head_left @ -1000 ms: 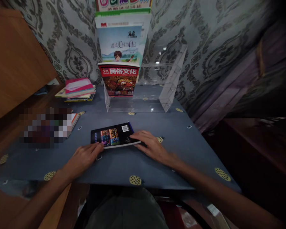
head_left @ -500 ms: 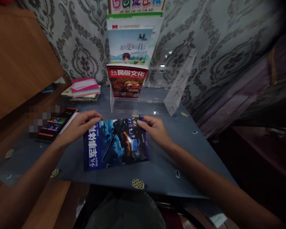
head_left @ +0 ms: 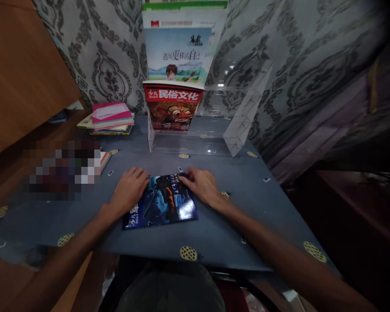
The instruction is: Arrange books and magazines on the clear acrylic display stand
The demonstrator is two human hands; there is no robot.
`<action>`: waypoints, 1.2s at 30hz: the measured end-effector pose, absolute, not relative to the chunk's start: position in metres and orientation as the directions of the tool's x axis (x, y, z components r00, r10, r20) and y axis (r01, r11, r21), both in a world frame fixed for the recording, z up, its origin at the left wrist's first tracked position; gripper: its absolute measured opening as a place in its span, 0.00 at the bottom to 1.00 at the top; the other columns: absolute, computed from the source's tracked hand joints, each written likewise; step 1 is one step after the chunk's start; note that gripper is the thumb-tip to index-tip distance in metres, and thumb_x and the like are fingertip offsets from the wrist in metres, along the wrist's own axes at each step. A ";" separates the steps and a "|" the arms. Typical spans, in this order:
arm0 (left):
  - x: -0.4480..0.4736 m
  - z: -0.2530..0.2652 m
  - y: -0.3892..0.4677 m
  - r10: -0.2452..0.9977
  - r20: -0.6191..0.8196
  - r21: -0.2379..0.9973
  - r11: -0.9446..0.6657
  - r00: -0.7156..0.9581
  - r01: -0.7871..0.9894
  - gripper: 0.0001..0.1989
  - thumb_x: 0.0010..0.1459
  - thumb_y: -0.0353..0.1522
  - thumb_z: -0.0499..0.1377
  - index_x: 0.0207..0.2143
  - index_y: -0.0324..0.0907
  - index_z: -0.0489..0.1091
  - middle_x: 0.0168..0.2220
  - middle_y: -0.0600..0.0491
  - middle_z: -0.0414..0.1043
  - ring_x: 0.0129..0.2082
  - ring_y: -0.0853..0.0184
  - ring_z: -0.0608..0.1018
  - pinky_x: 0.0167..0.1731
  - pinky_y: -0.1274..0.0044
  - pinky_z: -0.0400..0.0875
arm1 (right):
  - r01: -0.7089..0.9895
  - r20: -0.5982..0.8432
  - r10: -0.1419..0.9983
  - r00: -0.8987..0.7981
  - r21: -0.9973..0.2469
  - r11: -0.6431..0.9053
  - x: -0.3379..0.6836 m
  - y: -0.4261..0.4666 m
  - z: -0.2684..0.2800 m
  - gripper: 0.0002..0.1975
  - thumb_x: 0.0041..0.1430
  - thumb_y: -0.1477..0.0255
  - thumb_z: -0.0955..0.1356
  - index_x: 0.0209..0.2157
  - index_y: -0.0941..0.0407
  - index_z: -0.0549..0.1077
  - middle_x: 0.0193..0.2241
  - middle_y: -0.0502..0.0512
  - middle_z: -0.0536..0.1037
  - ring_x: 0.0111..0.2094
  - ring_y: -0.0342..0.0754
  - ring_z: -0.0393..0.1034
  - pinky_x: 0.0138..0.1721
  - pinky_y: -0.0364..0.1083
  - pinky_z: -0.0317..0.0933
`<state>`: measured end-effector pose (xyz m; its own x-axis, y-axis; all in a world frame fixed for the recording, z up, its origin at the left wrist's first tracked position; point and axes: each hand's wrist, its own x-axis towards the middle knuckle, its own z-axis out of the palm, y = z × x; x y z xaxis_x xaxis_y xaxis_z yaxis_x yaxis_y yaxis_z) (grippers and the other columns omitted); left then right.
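Observation:
A blue book (head_left: 164, 203) with a tank on its glossy cover lies sideways, flat or nearly flat on the tablecloth in front of me. My left hand (head_left: 130, 189) covers its upper left part, fingers bent over the far edge. My right hand (head_left: 202, 184) grips the upper right corner, thumb on the cover and fingers at the far edge. Beyond both hands stands a clear acrylic rack (head_left: 247, 112). In its left side rest a red book (head_left: 172, 110) with a mask picture and, higher up, a light blue book (head_left: 178, 54).
A stack of books (head_left: 112, 115) with a pink one on top sits at the back left. Nearer on the left, another book (head_left: 104, 161) is mostly blurred out. A wooden panel (head_left: 26, 78) borders the left side, and patterned curtain-like cloth (head_left: 110, 65) hangs behind.
The blue book has gone from raised to lying lower on the table, turned slightly. My left hand has moved over more of its cover. The view has tilted down a little.

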<state>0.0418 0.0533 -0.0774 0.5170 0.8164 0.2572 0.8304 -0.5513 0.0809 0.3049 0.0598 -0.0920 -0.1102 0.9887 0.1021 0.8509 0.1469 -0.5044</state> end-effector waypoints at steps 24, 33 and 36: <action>0.037 -0.099 0.006 0.888 0.287 0.074 -0.395 0.360 0.916 0.14 0.70 0.33 0.49 0.52 0.39 0.69 0.58 0.43 0.73 0.59 0.55 0.72 0.54 0.62 0.70 | 0.615 0.444 0.683 -0.580 -0.310 0.725 0.264 0.042 -0.112 0.08 0.66 0.80 0.61 0.41 0.55 0.68 0.40 0.60 0.76 0.40 0.55 0.67 0.43 0.53 0.67; 0.020 -0.100 0.002 0.928 0.301 0.174 -0.278 0.218 0.945 0.18 0.70 0.34 0.48 0.57 0.38 0.66 0.55 0.42 0.75 0.58 0.54 0.72 0.53 0.60 0.71 | 0.602 0.323 0.619 -0.716 -0.165 0.782 0.239 0.040 -0.092 0.07 0.68 0.78 0.62 0.42 0.58 0.71 0.44 0.63 0.78 0.42 0.55 0.68 0.46 0.54 0.67; 0.019 -0.103 0.003 0.916 0.328 0.182 -0.301 0.231 0.936 0.18 0.69 0.34 0.48 0.56 0.38 0.66 0.55 0.41 0.75 0.58 0.53 0.72 0.53 0.60 0.71 | 0.527 0.274 0.538 -0.797 -0.119 0.841 0.216 0.041 -0.090 0.09 0.70 0.76 0.61 0.44 0.60 0.72 0.49 0.65 0.77 0.45 0.55 0.69 0.48 0.55 0.66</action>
